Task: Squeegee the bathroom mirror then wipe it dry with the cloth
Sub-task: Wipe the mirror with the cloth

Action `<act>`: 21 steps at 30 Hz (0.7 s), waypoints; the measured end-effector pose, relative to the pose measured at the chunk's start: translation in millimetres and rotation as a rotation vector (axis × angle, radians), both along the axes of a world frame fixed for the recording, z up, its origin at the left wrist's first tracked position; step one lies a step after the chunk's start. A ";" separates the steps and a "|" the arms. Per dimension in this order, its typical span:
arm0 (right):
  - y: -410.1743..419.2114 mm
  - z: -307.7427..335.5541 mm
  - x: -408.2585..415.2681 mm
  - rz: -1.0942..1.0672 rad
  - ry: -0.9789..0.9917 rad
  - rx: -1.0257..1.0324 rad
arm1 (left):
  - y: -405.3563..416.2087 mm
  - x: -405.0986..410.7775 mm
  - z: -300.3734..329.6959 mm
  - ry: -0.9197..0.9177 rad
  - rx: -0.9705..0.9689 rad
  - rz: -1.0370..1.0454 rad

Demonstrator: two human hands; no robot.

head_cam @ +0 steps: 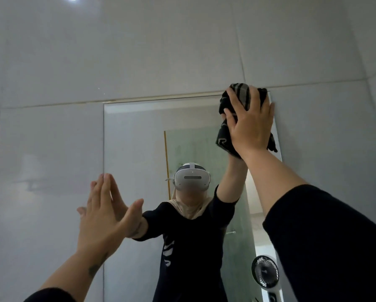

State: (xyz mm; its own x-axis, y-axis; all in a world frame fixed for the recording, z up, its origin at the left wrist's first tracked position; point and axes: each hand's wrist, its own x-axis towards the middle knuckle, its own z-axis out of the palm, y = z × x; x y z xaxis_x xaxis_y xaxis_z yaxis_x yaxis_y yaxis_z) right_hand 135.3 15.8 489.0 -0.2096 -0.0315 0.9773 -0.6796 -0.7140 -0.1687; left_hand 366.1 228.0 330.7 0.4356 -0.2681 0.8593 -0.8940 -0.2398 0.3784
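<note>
The frameless bathroom mirror (136, 149) hangs on a grey tiled wall, seen from below. My right hand (251, 125) presses a dark striped cloth (240, 94) flat against the mirror's top right corner. My left hand (103, 216) is open, fingers together, its palm flat at the mirror's left edge lower down. No squeegee is in view. The mirror shows a person in a dark top with a white headset, both arms raised.
Glossy grey wall tiles (51, 149) surround the mirror on all sides. Reflected in the glass are a frosted shower panel (193, 149) and a small white fan (265, 271) at the lower right. A ceiling light glares at the top left.
</note>
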 end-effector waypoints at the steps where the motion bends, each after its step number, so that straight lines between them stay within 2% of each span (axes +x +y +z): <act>1: -6.3 0.8 -7.3 -0.004 -0.031 0.028 | -0.7 -1.0 0.0 0.007 -0.011 0.000; 6: -20.0 -0.1 -23.1 -0.024 -0.123 0.058 | -1.0 1.7 -0.1 -0.010 -0.003 0.005; 11: -0.6 -16.7 3.7 0.007 -0.281 0.139 | 1.4 8.3 -0.2 -0.026 0.037 0.002; 21: 88.5 -25.3 122.6 0.084 0.018 -0.087 | 12.2 6.8 1.9 -0.024 0.055 -0.076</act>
